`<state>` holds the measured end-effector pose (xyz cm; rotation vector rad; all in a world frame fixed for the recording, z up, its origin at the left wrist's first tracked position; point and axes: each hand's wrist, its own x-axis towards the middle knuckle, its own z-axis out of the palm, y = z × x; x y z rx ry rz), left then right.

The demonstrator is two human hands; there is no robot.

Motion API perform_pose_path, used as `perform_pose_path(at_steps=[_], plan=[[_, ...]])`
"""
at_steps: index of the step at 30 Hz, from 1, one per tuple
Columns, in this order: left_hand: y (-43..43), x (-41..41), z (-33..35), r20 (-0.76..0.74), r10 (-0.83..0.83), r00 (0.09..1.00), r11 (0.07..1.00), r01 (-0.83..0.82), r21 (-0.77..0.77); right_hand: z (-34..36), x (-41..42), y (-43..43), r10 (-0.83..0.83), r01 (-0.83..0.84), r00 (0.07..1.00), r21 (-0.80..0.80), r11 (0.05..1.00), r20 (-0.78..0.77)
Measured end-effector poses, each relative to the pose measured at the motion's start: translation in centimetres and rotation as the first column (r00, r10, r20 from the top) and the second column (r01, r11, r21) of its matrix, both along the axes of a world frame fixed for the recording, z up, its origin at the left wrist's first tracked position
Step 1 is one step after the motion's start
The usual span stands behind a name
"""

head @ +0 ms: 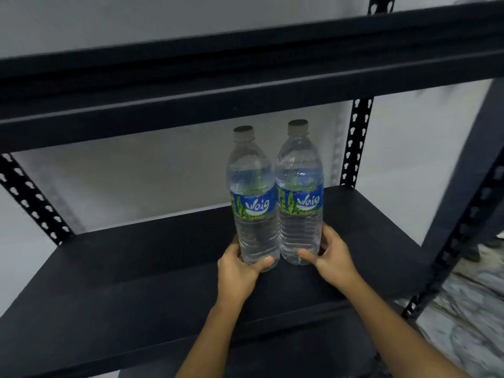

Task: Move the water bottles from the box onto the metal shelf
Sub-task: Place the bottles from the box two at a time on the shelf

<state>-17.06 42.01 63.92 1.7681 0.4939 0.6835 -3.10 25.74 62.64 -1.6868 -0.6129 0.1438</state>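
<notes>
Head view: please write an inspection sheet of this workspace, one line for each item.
Surface: metal shelf board, black and matte.
Job's things: left bottle and right bottle, upright, side by side, capped, with blue labels; the box is not in view.
Clutter: nothing seen.
Grippers (hands): left hand grips the left bottle low down; right hand grips the right bottle low down.
Cables: nothing seen.
Surroundings: upper shelf above, perforated post behind, pale wall, patterned floor at the right.
</notes>
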Motion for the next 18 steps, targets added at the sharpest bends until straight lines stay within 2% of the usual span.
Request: perform_pose_path(at_steps=[5, 10, 12, 15, 18], plan=[[-1.9, 7.2, 0.5, 0.018, -0.037, 0.999, 0.998, 0.036, 0.054, 0.7, 6.6, -1.8, -0.032, 0.032, 0.999, -0.038, 0.999, 0.010], [-2.3, 12.8, 1.3, -0.057, -0.014, 0.998, 0.996, 0.020, 0.092, 1.1, 11.6, -1.5, -0.062, 0.062, 0.998, -0.033, 0.998, 0.008], [-1.9, 14.6, 1.2, -0.062, 0.014, 0.998, 0.992, -0.006, 0.123, 1.5, 13.1, -1.2, -0.061, 0.060, 0.998, -0.053, 0.997, -0.005], [-1.5, 16.4, 1.2, -0.058, 0.025, 0.998, 0.992, -0.018, 0.126, 1.9, 15.0, -0.9, -0.082, 0.092, 0.994, -0.136, 0.986, 0.073], [-0.9, 17.9, 1.1, -0.059, 0.029, 0.998, 0.993, -0.022, 0.115, 1.8, 16.5, -0.4, -0.080, 0.086, 0.996, -0.123, 0.989, 0.046]])
